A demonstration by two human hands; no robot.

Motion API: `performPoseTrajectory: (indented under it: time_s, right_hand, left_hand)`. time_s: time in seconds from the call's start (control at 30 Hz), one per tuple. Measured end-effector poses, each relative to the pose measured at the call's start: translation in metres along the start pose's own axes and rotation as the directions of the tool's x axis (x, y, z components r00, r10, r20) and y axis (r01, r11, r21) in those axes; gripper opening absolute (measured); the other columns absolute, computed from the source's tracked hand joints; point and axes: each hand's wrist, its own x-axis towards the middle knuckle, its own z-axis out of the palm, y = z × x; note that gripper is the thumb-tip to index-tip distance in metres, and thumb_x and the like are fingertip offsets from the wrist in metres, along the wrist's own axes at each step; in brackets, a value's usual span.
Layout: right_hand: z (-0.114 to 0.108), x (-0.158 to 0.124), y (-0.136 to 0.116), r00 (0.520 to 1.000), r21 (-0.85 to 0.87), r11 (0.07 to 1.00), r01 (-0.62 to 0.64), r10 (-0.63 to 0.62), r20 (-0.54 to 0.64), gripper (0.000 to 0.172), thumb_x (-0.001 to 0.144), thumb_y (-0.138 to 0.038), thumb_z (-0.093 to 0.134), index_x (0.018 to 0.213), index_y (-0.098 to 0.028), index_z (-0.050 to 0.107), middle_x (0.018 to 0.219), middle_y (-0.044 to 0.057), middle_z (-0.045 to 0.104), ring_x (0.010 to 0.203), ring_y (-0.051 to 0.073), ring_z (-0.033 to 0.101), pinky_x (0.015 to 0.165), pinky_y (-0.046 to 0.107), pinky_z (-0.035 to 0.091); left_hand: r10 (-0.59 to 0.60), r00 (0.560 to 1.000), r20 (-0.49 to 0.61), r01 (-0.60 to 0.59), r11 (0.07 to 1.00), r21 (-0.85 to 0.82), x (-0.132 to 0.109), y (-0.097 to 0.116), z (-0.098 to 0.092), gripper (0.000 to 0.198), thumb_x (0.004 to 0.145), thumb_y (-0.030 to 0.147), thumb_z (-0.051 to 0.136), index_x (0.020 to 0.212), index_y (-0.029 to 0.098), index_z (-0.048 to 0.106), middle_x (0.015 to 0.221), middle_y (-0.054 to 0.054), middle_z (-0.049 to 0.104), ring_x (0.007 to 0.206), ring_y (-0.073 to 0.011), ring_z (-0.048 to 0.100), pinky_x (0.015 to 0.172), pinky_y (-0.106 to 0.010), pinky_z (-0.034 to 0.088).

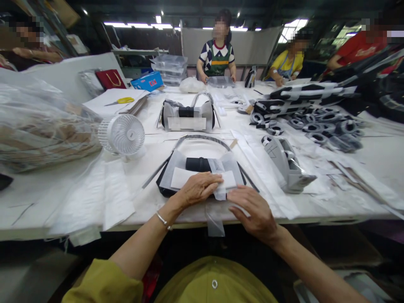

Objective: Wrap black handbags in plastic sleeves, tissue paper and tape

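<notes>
A black handbag (pixel 164 181) lies on the table in front of me, partly wrapped in translucent sheet, with its covered strap (pixel 202 137) arched behind it. A white pad (pixel 181 178) rests across its front, and a strip of clear film (pixel 220 194) runs over it. My left hand (pixel 199 187) lies flat on the pad, fingers stretched towards the film strip. At the bag's lower right edge is my right hand (pixel 252 208), fingers curved forward and thumb apart, with nothing visible in its grasp. Another translucent strip (pixel 216 221) hangs over the table edge between my hands.
A second wrapped handbag (pixel 188 118) stands behind. Left are a white fan (pixel 123 134), yellow scissors (pixel 124 100) and a large plastic bag (pixel 47 126). A grey tape dispenser (pixel 285 164) and piled wrapped straps (pixel 315 122) occupy the right. A person (pixel 217 54) works across the table.
</notes>
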Motion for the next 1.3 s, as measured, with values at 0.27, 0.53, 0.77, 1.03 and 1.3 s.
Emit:
performPoseTrajectory:
  time_s: [0.27,0.53,0.77,1.03,1.3]
  right_hand:
    - [0.030,-0.047,-0.021,0.961,-0.213,0.971,0.106,-0.045,0.273,0.041,0.093,-0.011,0.052,0.133,-0.018,0.058,0.132,0.012,0.064,0.123,0.027,0.057,0.101,0.046,0.047]
    - [0.019,-0.022,-0.005,0.996,0.058,0.996,-0.072,0.075,-0.056,0.027,0.094,-0.009,0.048,0.105,-0.022,0.069,0.102,0.006,0.075,0.103,0.021,0.069,0.090,0.037,0.055]
    - [-0.017,-0.020,-0.019,0.996,0.124,0.992,-0.031,0.021,0.087,0.025,0.091,-0.008,0.053,0.107,-0.020,0.068,0.093,0.006,0.076,0.094,0.019,0.071,0.086,0.034,0.057]
    - [0.006,0.008,-0.030,0.994,-0.130,0.987,0.092,-0.082,0.074,0.018,0.090,-0.006,0.055,0.093,-0.018,0.067,0.124,0.012,0.069,0.128,0.026,0.055,0.109,0.049,0.044]
    - [0.014,0.009,-0.022,0.998,-0.008,0.998,-0.063,0.063,0.029,0.018,0.094,-0.009,0.050,0.104,-0.018,0.061,0.120,0.012,0.070,0.122,0.023,0.060,0.109,0.050,0.046]
  left_hand:
    - [-0.007,0.999,0.041,0.011,0.997,-0.082,-0.003,0.001,-0.005,0.037,0.097,0.043,0.051,0.128,0.025,0.061,0.137,-0.005,0.061,0.128,-0.0211,0.056,0.116,-0.042,0.035]
    - [0.091,0.993,-0.070,-0.095,0.994,-0.059,-0.004,-0.002,0.000,0.043,0.094,0.047,0.056,0.127,0.020,0.061,0.131,-0.009,0.065,0.129,-0.0241,0.053,0.110,-0.043,0.043]
    - [0.124,0.988,-0.091,-0.119,0.991,0.058,-0.005,-0.003,0.006,0.039,0.091,0.041,0.062,0.123,0.018,0.063,0.123,-0.011,0.066,0.117,-0.0243,0.058,0.101,-0.042,0.050]
    - [0.100,0.993,-0.061,-0.091,0.985,0.146,-0.008,-0.001,0.008,0.037,0.095,0.038,0.056,0.128,0.021,0.059,0.111,-0.009,0.062,0.100,-0.0203,0.057,0.092,-0.037,0.050]
    - [0.118,0.993,-0.002,-0.117,0.987,0.113,-0.008,0.007,0.004,0.028,0.088,0.041,0.066,0.104,0.018,0.060,0.104,-0.008,0.065,0.099,-0.0221,0.059,0.094,-0.036,0.047]
